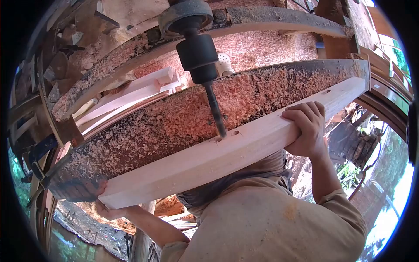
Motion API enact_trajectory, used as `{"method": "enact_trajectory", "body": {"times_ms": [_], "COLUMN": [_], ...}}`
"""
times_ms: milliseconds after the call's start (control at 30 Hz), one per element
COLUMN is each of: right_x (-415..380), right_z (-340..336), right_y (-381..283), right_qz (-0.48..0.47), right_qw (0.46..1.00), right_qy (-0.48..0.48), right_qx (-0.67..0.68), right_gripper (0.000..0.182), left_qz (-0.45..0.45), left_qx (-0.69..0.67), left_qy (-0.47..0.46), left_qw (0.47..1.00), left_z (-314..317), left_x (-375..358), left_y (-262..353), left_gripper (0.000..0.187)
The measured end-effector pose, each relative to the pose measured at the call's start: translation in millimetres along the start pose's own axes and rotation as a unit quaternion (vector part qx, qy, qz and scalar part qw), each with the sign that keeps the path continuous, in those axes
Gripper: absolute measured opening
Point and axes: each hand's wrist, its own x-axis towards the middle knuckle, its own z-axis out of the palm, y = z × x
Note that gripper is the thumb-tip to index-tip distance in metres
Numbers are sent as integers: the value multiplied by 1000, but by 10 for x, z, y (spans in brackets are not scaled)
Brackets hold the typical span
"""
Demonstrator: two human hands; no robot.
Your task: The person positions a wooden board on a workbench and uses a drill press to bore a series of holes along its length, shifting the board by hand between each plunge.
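A long, pale squared wooden beam (pixel 187 168) lies slantwise across a board or bench covered in shavings. My left hand (pixel 109 212) grips its left end from below and beside the end face, with some fingers hidden. Over the beam's near edge, right of the middle, my right hand (pixel 307 126) is wrapped with its fingers on the top face. A dark drill bit (pixel 214 107) in a black chuck (pixel 196 56) comes down to the top face, its tip at a hole. Beside it is a drilled hole (pixel 235 132), and another slot-like hole (pixel 326 91) sits nearer the right end.
Reddish wood shavings (pixel 209 105) cover the dark bench surface (pixel 126 135). Behind it runs a curved-looking wooden rail (pixel 279 19). Several pale cut timbers (pixel 131 94) lie beyond the bench at the left. A light-coloured clog with holes (pixel 224 63) shows behind the chuck.
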Motion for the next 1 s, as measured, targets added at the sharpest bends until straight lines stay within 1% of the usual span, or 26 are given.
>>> {"method": "enact_trajectory", "body": {"times_ms": [33,67,100,133,167,233,267,333,367,433,467,533,567,633,667,733,767,833,967,1000], "right_x": [2,2,6,9,13,23,23,22,22,23,22,24,26,28,34,45,50,60,75,74], "right_z": [6,6,5,5,6,4,7,19,21,19,19,22,27,34,34,27,23,19,25,37], "right_y": [1,0,5,5,2,-3,-3,6,5,10,16,28,31,30,26,25,24,13,9,15], "right_qz": [-3,-4,-4,-3,-3,-2,-2,-7,-7,-7,-7,-15,-15,-13,-12,-11,-11,-14,-13,-15], "right_qw": [1000,1000,1000,1000,1000,1000,1000,1000,1000,1000,1000,1000,1000,1000,1000,1000,1000,999,999,999], "right_qy": [3,3,3,2,2,6,7,13,16,13,15,16,18,24,25,24,25,30,28,34], "right_qx": [-3,-3,-4,-4,-4,-5,-6,-7,-7,-8,-10,-10,-11,-8,-8,-9,-11,-10,-16,-14], "right_gripper": [47,47,47,47,47,47,47,48,48,49,49,50,50,49,49,49,49,49,51,52], "left_qz": [28,28,-4,-35,-34,-119,-118,-56,-54,-110,-109,-54,-54,-145,-145,-135,-135,-154,-123,-99], "left_qx": [10,10,-79,-166,-167,-242,-243,-143,-145,-125,-128,-165,-166,-241,-241,-191,-193,-178,-136,-137], "left_qy": [8,9,-37,-83,-83,-68,-68,-89,-89,-1,-1,-117,-117,-61,-62,-67,-67,32,8,-21], "left_qw": [1000,1000,996,982,982,961,960,984,984,986,986,978,978,958,958,970,969,972,983,985], "left_z": [-72,-160,-182,-196,-208,-110,-122,-111,-106,56,-11,-111,-158,-5,-22,34,76,457,303,285], "left_x": [41,85,120,139,139,127,138,159,147,83,118,195,191,157,180,214,193,108,197,221], "left_y": [-55,-93,-84,-84,-87,3,-20,-36,-38,71,4,-80,-128,5,-13,18,25,322,154,128], "left_gripper": [61,61,62,63,63,64,64,63,63,62,62,63,63,62,62,62,62,45,47,55]}}
